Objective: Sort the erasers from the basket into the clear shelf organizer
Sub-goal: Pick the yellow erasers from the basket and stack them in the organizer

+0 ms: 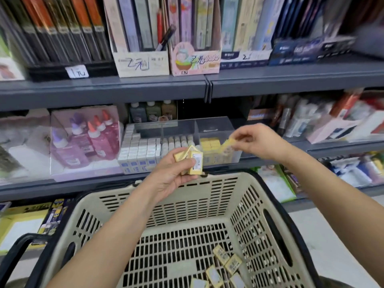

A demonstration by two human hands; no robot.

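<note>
Erasers in left hand, eraser in right hand

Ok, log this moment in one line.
left hand: holds yellow erasers | right hand: pinches eraser at organizer | basket: loose erasers inside

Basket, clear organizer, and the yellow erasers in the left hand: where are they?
basket (pixel 197 204): head view, far slotted wall.
clear organizer (pixel 215 126): head view, upper right wall.
held yellow erasers (pixel 197 161): head view, front eraser's label.
</note>
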